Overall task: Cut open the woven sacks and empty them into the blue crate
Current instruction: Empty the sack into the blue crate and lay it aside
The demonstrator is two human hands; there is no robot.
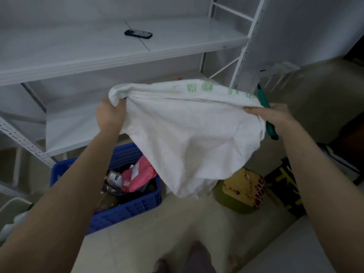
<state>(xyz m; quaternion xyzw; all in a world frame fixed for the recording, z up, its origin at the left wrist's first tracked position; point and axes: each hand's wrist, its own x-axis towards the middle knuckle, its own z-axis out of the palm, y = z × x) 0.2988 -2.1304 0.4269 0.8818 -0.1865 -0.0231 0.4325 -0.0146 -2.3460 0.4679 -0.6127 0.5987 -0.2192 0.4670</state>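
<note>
Nearest, low left: blue crate (126,211) on the floor, already holding packets, a pink packet (137,174) on top. Just right of it on the floor sits a yellow-green bag (242,190).

Above these, the woven sack (189,134) hangs limp and flat with its stitched end uppermost. Its lower end dangles beside the crate's right edge, not squarely over it.

Left hand (110,115): grip bunched round the sack's top left corner. Right hand (275,117): grip closed on the top right corner and on a green-handled cutter (264,99) together; its blade cannot be made out.

Judgement: the emptying step, probably near its end, as the sack looks slack with no bulge. Next move likely calls for a shake with the open end brought over the crate, then discarding the sack; the cutter should be kept clear of the cloth and the other hand.

Farthest: white shelf (59,62) with a dark phone (138,34) on it.
</note>
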